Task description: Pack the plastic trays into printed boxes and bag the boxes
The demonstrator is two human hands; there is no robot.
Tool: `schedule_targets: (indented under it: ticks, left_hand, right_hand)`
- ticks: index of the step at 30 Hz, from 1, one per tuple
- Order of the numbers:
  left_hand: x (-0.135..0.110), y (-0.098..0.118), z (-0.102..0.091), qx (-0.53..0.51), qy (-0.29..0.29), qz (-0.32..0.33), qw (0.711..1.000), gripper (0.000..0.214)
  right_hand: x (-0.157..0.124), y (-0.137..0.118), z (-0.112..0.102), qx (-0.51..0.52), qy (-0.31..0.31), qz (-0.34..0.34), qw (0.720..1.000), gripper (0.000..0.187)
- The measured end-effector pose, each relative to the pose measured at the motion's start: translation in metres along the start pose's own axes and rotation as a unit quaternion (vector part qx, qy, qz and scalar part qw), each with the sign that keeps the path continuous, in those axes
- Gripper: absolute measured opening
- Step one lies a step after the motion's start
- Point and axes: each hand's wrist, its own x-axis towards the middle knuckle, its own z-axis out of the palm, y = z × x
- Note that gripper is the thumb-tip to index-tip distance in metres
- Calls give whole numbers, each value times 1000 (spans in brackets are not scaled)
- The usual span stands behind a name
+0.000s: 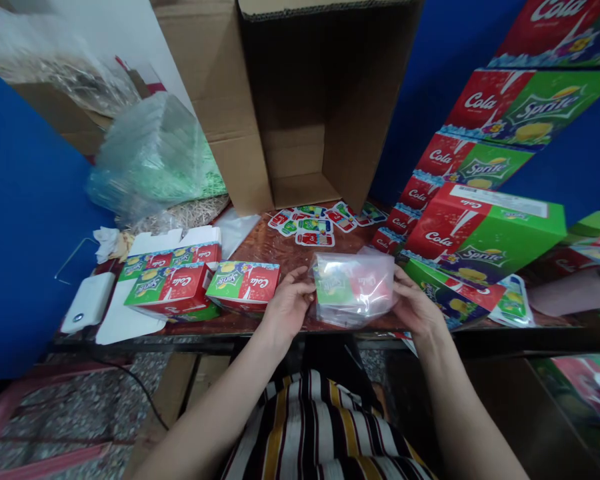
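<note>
Two bare hands flank a Cola-and-Sprite box (337,280) inside a clear plastic sleeve (353,315) at the near edge of the brown table (253,243). The left hand (291,300) has its fingers loosely bent and parted at the sleeve's left edge; whether they pinch the film or only touch it cannot be told. The right hand (417,303) appears to have the right edge between thumb and fingers, its fingertips partly hidden.

The step in hand looks to be fitting or straightening the sleeve around the box. From here, a next move would call for level support from both sides and a light grip, since slick film could slide or crease.

Just left of the hands sits a closed Cola-and-Sprite carton (244,285), with a second printed carton (173,291) farther left. Beyond that stands a white device (89,303). On the right, a larger Cola-and-Sprite carton (480,233) leans near a tall stack of matching boxes (473,163). On the far side, bottle-shaped cutouts (315,227) lie scattered before an open cardboard carton (297,160).
</note>
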Motion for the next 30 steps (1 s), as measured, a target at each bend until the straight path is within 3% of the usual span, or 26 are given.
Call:
schedule_targets:
  ticks: [11, 17, 22, 30]
  left_hand:
    - [-15, -9, -8, 191, -6, 46, 981, 45]
    - [-22, -16, -19, 165, -58, 78, 981, 55]
    - [-26, -17, -32, 162, -113, 79, 977, 62]
    - [-21, -25, -41, 248, -102, 147, 952, 56]
  right_hand:
    - [-30, -7, -4, -67, -20, -13, 997, 57]
    - [-38, -2, -3, -94, -65, -81, 990, 66]
    - [-43, 1, -3, -130, -56, -81, 987, 65]
    - [-43, 14, 1, -153, -6, -109, 982, 67]
